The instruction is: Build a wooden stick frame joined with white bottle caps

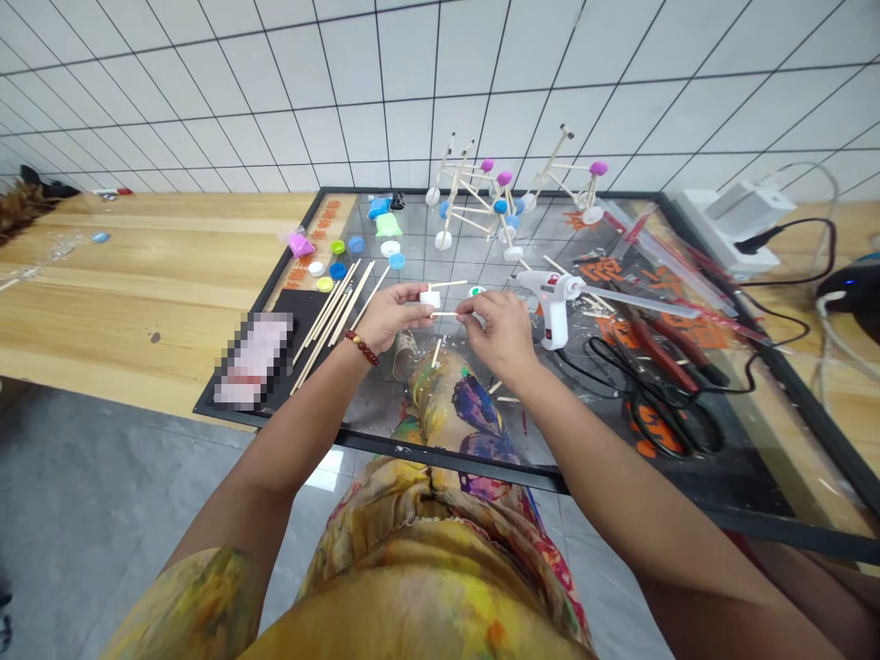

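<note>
My left hand [393, 314] pinches a small white bottle cap [430, 299] with a thin wooden stick through it. My right hand [500, 330] is closed in a pinch on a short wooden stick [445, 314] whose tip meets the cap. Both hands hover over the glass tabletop [426, 238]. A white glue gun [555, 307] lies just right of my right hand. A bundle of long wooden sticks [336, 316] lies just left of my left hand.
Stick-and-cap bicycle models [481, 197] stand at the back of the glass. Coloured bottle caps [340, 261] lie left of centre. Scissors [660, 403], red pliers [670, 353] and black cables lie right. A white power strip [739, 225] sits far right. The wooden bench [137, 275] extends left.
</note>
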Action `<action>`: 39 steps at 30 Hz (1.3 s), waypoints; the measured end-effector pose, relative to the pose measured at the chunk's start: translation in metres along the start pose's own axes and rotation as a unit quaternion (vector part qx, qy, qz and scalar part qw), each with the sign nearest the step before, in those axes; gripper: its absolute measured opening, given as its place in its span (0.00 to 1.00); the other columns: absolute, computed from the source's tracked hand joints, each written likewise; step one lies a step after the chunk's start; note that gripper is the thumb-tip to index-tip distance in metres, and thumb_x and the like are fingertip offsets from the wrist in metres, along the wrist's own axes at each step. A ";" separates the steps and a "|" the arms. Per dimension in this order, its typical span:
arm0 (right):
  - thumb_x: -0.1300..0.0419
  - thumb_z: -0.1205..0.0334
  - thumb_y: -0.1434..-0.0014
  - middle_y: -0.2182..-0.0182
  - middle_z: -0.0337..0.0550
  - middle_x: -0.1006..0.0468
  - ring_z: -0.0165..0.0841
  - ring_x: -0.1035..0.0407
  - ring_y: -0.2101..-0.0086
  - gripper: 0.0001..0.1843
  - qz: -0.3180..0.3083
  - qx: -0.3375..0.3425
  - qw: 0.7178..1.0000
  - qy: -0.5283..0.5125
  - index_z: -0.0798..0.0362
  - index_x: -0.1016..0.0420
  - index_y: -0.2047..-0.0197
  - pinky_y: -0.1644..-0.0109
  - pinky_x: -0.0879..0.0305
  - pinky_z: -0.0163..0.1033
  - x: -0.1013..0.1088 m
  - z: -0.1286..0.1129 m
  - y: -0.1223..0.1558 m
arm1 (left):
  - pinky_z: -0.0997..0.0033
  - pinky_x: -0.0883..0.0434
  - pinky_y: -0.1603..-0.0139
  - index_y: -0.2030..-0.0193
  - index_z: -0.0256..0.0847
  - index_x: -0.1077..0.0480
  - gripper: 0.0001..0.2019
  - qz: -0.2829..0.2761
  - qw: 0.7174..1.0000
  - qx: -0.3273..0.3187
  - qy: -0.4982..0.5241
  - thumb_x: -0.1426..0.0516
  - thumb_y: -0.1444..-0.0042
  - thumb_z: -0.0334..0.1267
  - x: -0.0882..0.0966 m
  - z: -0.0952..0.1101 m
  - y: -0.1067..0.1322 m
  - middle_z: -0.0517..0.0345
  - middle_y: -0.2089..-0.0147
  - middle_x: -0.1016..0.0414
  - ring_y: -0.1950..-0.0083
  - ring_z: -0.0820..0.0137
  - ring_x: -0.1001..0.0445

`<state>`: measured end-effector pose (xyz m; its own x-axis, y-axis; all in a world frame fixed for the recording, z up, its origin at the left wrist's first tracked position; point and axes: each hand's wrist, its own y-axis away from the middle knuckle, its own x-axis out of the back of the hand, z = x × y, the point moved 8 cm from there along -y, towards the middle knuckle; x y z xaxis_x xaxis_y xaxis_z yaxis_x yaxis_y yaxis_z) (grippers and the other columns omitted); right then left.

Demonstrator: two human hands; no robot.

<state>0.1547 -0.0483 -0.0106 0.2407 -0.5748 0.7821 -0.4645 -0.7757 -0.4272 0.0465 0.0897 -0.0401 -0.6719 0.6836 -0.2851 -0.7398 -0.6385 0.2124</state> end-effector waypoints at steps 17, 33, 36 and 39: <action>0.43 0.65 0.36 0.57 0.49 0.17 0.47 0.32 0.52 0.11 -0.034 -0.022 0.999 0.012 0.49 0.17 0.59 0.50 0.46 0.49 -0.006 0.001 0.000 | 0.61 0.19 0.48 0.55 0.34 0.23 0.24 -0.017 1.000 0.017 0.018 0.27 0.60 0.20 0.002 -0.004 -0.002 0.58 0.61 0.19 0.60 0.70 0.18; 0.41 0.64 0.36 0.58 0.49 0.15 0.47 0.30 0.52 0.11 -0.082 -0.002 0.996 0.021 0.49 0.16 0.60 0.47 0.44 0.51 -0.015 -0.004 0.003 | 0.72 0.24 0.69 0.60 0.33 0.22 0.22 0.053 0.987 -0.045 -0.147 0.33 0.66 0.17 0.007 0.002 -0.002 0.63 0.66 0.23 0.73 0.75 0.24; 0.40 0.63 0.36 0.56 0.50 0.15 0.49 0.30 0.50 0.10 -0.093 -0.011 0.995 0.027 0.49 0.15 0.58 0.46 0.43 0.52 -0.016 -0.002 0.003 | 0.70 0.23 0.67 0.58 0.33 0.22 0.22 0.046 0.984 -0.049 -0.164 0.32 0.65 0.19 0.007 0.001 -0.003 0.61 0.65 0.23 0.72 0.73 0.23; 0.40 0.63 0.36 0.53 0.51 0.16 0.50 0.30 0.48 0.12 -0.079 -0.014 0.996 0.031 0.50 0.16 0.53 0.46 0.42 0.53 -0.010 -0.001 0.001 | 0.71 0.23 0.66 0.58 0.33 0.22 0.23 0.048 0.985 -0.058 -0.156 0.32 0.65 0.19 0.008 0.001 -0.003 0.60 0.65 0.22 0.72 0.73 0.23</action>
<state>0.1510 -0.0436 -0.0187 0.2588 -0.4287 0.8656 -0.4496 -0.8466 -0.2848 0.0437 0.0975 -0.0420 -0.7311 0.6814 0.0351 -0.6748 -0.7297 0.1105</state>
